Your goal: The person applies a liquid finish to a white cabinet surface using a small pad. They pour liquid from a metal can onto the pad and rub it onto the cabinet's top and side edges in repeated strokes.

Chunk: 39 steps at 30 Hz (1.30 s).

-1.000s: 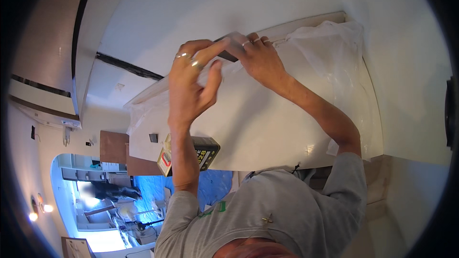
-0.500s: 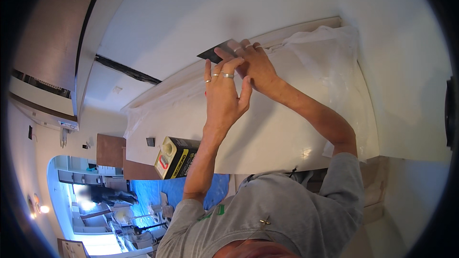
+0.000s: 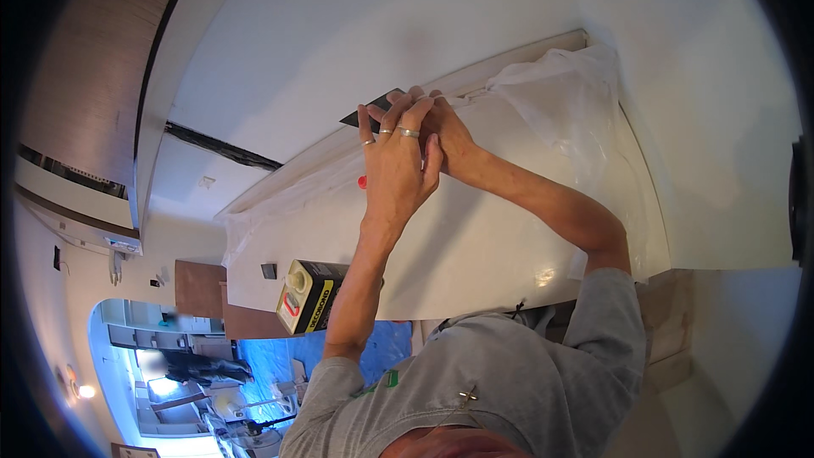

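My left hand (image 3: pixel 394 165), with rings on several fingers, is open, its fingers spread and reaching to the near edge of a thin dark flat sheet (image 3: pixel 360 117). My right hand (image 3: pixel 451 137) lies against it from the right. Its fingers reach over the sheet and are partly covered by my left fingers; what shows of them looks stretched out. The sheet rests along a pale ledge at the wall (image 3: pixel 526 55). What lies under my palms is hidden. A small red thing (image 3: pixel 362 181) shows just left of my left wrist.
Below is a glossy pale countertop (image 3: pixel 500 229) with clear plastic film (image 3: pixel 551 85) along its far side. A black and yellow metal can (image 3: pixel 309 295) stands near the left forearm, and a small dark block (image 3: pixel 269 271) beside it. In the distance, a person (image 3: pixel 199 366) stands by blue floor sheeting.
My right hand, blurred over the dark sheet before, has drawn in closer to my left hand, and their fingers now overlap more. The whole view has shifted slightly.
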Tool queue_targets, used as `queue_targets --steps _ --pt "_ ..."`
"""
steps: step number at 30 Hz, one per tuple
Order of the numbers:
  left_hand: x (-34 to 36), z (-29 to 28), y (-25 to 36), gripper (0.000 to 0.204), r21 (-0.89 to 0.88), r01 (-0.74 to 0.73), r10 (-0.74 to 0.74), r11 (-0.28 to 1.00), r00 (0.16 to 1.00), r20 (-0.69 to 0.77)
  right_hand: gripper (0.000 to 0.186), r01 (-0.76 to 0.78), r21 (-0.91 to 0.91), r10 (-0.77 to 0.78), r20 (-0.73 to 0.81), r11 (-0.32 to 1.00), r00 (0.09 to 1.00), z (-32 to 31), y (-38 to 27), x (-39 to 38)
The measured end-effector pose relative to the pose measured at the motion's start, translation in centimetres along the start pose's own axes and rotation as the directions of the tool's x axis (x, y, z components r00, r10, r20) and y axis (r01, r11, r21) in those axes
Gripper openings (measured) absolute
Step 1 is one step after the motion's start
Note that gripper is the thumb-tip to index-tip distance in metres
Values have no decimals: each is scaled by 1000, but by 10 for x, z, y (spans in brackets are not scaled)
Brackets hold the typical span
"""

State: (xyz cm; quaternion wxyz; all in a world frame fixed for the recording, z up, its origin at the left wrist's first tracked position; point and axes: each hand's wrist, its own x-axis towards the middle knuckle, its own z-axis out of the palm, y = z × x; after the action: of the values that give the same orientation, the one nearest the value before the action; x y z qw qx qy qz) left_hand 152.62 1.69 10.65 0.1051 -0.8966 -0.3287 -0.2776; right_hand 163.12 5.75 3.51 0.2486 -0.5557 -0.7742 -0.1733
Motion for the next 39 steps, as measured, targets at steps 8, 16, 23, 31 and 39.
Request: queue_targets --steps 8,16,23,31,39 --pt "3 8 -23 52 -541 207 -182 815 978 100 46 -8 448 9 1 894 1000 17 4 12" --pt "34 -68 -33 58 -900 -275 -458 -337 884 -98 55 -35 299 105 -222 954 969 16 0 1" --pt "87 -119 -19 53 -807 -491 -430 -329 838 -335 62 -123 420 221 -195 899 956 29 -11 1" --pt "87 -152 16 72 -670 -472 -356 -573 880 -315 65 -159 503 279 -172 849 945 33 -9 -9" --pt "34 -141 5 81 -684 -484 -187 -546 866 -463 42 -71 820 420 -214 568 882 44 16 -5"
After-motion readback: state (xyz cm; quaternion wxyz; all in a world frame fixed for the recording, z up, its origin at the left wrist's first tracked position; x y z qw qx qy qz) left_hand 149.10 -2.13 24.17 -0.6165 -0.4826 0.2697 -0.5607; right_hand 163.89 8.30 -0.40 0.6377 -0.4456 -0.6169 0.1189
